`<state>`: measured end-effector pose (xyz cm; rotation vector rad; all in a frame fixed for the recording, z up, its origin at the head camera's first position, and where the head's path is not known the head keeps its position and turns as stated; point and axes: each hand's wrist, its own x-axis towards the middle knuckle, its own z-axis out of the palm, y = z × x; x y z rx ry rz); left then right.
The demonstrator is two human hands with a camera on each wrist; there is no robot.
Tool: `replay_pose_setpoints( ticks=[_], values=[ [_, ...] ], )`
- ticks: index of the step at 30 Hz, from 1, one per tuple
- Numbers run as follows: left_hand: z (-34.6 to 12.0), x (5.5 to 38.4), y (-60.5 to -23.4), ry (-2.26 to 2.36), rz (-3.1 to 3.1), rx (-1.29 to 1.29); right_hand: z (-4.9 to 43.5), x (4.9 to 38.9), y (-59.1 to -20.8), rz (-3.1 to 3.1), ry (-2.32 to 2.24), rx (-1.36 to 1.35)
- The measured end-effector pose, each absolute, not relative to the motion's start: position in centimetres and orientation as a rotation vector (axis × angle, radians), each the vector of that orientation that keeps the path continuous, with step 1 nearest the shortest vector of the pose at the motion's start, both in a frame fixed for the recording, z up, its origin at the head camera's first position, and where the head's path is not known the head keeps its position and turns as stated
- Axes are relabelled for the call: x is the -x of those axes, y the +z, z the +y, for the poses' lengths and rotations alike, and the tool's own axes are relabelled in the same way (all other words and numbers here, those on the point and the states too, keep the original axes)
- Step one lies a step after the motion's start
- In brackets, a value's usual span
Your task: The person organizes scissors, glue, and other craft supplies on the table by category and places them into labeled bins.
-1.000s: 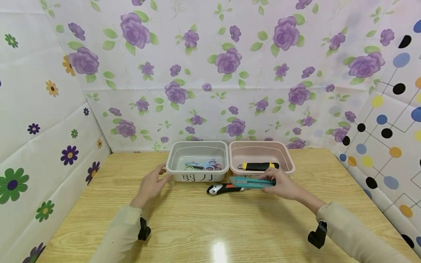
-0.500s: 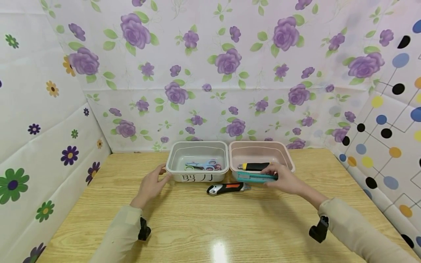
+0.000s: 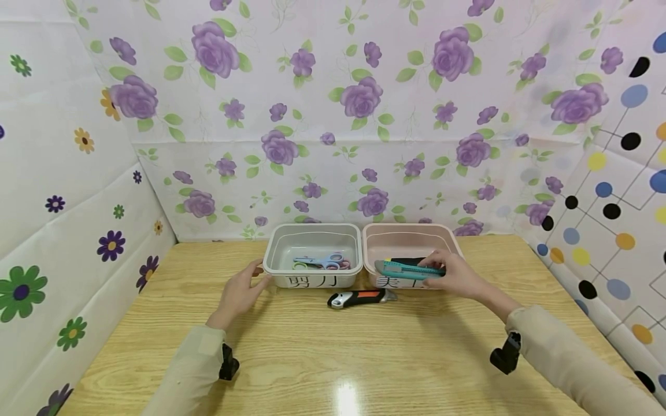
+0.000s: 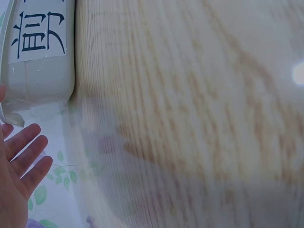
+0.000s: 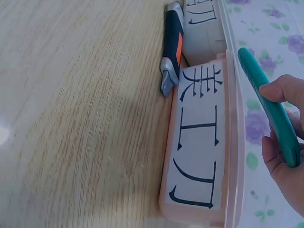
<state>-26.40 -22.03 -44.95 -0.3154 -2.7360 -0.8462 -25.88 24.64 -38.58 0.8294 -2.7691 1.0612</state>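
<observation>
My right hand (image 3: pixel 454 276) pinches a teal utility knife (image 3: pixel 403 270) between thumb and fingers, level over the front rim of the pink bin (image 3: pixel 416 231). In the right wrist view the teal knife (image 5: pixel 268 104) stands above that bin's labelled front wall (image 5: pixel 197 137). A black and yellow utility knife (image 3: pixel 406 261) lies inside the pink bin, partly covered by the held one. My left hand (image 3: pixel 241 293) is beside the left end of the grey bin (image 3: pixel 314 231), fingertips right at its rim; the left wrist view shows its fingers (image 4: pixel 28 147) spread and relaxed.
Scissors (image 3: pixel 325 262) with blue handles lie in the grey bin among other coloured handles. On the wooden table (image 3: pixel 322 346), in front of both bins, rests a black, silver and orange utility knife (image 3: pixel 359 298). A flowered cloth (image 3: pixel 317 115) hangs behind the bins.
My right hand has lifted the teal knife up and slightly right, from in front of the pink bin to over its front rim. The left hand stays at the grey bin.
</observation>
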Motion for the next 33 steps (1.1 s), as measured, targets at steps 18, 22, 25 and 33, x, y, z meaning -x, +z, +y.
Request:
replay_pose_setpoints(
  ticks=[18, 22, 25, 33],
  values=[
    [-22.0, 26.5, -45.1, -0.850, -2.730, 0.321, 25.2, 27.3, -38.9, -2.780, 1.045, -0.795],
    [-22.0, 26.5, -45.1, -0.855, -2.732, 0.319, 25.3, 27.5, -38.7, -2.787, 1.066, -0.785],
    [-22.0, 26.4, -45.1, -0.856, -2.738, 0.315, 25.4, 27.8, -38.7, -2.786, 1.056, -0.790],
    [-22.0, 26.4, -44.8, -0.854, -2.746, 0.309, 25.5, 28.6, -38.9, -2.798, 1.031, -0.791]
  ],
)
